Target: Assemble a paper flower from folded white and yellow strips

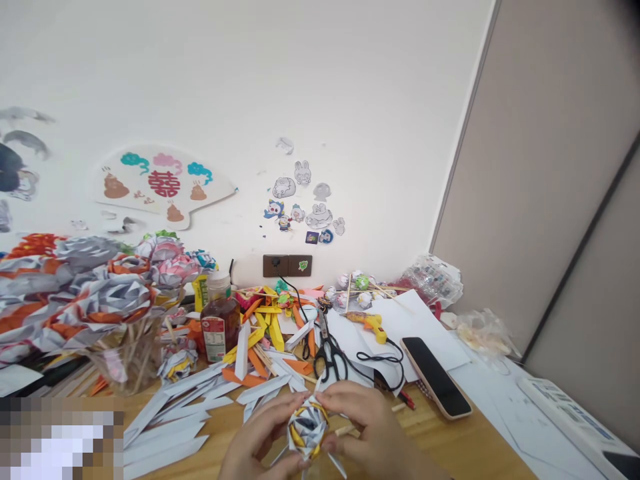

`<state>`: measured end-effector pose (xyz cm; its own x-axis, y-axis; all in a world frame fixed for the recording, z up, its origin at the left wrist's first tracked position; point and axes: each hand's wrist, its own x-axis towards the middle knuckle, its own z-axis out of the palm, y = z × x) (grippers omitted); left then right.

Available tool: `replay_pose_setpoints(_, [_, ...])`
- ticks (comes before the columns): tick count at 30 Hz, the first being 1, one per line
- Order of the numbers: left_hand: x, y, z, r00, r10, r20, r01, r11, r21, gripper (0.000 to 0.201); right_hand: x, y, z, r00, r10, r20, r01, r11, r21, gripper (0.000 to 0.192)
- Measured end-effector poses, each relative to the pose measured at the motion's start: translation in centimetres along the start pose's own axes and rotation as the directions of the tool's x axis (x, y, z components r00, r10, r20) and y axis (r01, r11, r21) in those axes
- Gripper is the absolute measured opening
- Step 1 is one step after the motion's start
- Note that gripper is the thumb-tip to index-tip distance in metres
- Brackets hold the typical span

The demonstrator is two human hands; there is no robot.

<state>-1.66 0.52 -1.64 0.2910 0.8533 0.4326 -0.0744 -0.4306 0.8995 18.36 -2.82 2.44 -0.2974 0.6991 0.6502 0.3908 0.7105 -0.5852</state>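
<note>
Both hands sit at the lower edge of the view, over the light wooden table (450, 447); the left hand (257, 440) and the right hand (367, 430) flank a small folded paper flower of white, grey and yellow strips (306, 427); the fingers of both hands are closed on it, gripping it from either side just above the table. Flat folded white paper strips (170, 427) lie fanned out to the left; black-handled scissors (329, 353) lie just behind the hands; a yellow glue gun (369, 323) rests on white sheets; a black smartphone (434, 377) lies to the right; a brown-filled plastic bottle (220, 320) stands behind the strips, beside a cluster of finished paper flowers (90, 287).
</note>
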Motion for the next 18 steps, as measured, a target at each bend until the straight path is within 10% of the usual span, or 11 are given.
replay_pose_setpoints(18, [-0.24, 0.14, 0.2, 1.0, -0.002, -0.016, 0.002, 1.0, -0.017, 0.041, -0.01, 0.27, -0.01, 0.999, 0.02, 0.033, -0.019, 1.0, -0.018, 0.052])
